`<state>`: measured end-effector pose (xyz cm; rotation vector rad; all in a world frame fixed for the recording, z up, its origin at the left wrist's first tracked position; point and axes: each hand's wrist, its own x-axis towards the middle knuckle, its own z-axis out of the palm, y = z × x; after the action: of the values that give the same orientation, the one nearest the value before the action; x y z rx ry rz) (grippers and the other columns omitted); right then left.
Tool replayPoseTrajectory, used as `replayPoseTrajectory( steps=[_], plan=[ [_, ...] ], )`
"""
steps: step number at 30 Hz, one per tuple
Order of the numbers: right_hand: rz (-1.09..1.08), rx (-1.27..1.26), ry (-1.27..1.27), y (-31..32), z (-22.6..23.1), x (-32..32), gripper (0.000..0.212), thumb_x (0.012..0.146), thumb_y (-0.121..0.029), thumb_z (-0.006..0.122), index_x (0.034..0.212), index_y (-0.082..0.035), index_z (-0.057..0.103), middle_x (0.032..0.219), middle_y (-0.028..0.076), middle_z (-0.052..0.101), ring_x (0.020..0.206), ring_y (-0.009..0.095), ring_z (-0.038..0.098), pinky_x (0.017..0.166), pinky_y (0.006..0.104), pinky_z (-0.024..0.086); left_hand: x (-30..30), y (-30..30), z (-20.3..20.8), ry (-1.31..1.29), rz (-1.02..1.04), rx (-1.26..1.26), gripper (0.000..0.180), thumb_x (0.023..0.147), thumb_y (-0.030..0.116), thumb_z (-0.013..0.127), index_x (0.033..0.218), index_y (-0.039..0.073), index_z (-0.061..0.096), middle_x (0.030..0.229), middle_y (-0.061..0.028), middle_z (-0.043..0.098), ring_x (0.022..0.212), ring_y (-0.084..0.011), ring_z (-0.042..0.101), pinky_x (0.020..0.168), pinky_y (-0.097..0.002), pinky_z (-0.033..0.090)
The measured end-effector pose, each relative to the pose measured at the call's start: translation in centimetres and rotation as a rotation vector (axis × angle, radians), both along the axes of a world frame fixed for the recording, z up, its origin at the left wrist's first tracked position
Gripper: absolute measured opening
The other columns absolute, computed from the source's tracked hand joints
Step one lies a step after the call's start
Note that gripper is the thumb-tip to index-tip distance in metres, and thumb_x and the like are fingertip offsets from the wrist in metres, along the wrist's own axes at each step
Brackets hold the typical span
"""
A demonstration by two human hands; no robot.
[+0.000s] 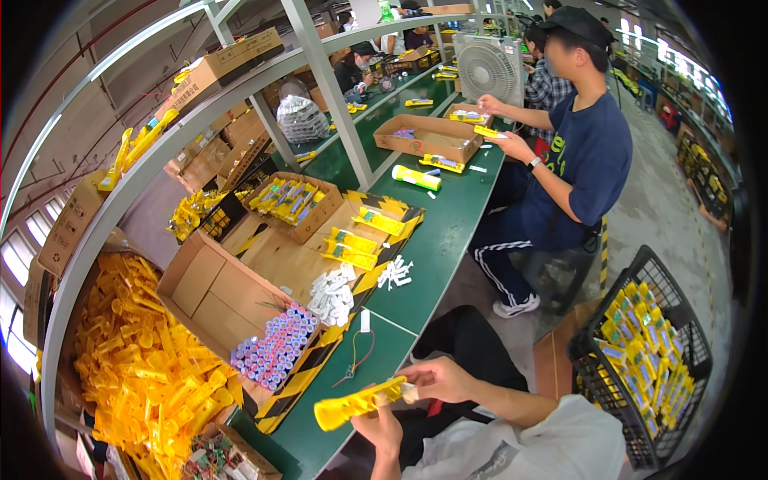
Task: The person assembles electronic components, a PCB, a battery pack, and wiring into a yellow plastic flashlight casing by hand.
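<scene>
Above my lap, a yellow plastic flashlight housing [336, 413] lies tilted, its wide round end toward the left. My left hand [379, 430] is closed around its underside. At the narrow end, my right hand [440, 379] pinches a small pale piece [410, 393] against the housing; the fingers partly hide it. On the green bench [384, 336] just beyond are a small circuit board with thin red wires [350, 370] and a white strip [366, 321].
Left stand a heap of yellow housings [144, 344] and a carton of purple battery cells [276, 344]. White plastic parts [330, 296] lie beyond. A black crate of filled housings [640, 360] stands at right. A co-worker [552, 144] sits further along, holding a yellow housing.
</scene>
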<state>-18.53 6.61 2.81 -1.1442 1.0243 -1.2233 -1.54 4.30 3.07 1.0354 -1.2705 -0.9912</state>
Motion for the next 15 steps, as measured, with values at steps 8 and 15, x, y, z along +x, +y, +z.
replayPoseTrajectory(
  steps=[8,15],
  plan=[
    [-0.227,-0.031,0.143,-0.5,-1.6,-0.1,0.033,0.088,-0.007,0.071,0.12,0.002,0.065,0.1,0.01,0.073,0.088,0.012,0.069,0.08,0.0248,0.055,-1.4,-0.7,-1.2,0.17,-0.11,0.082,0.031,0.092,0.02,0.07,0.105,-0.005,0.059,0.099,-0.0085,0.062,0.093,-0.018,0.06,0.088,-0.0319,0.047],
    [-0.453,-0.045,0.152,-1.7,-3.6,-0.1,0.024,0.088,-0.004,0.069,0.111,0.004,0.068,0.091,0.01,0.075,0.081,0.011,0.07,0.075,0.0237,0.056,-3.6,-1.9,-4.1,0.033,-0.081,-0.055,0.025,0.091,0.012,0.069,0.106,-0.006,0.062,0.108,-0.0145,0.066,0.103,-0.025,0.063,0.094,-0.0365,0.047]
  ],
)
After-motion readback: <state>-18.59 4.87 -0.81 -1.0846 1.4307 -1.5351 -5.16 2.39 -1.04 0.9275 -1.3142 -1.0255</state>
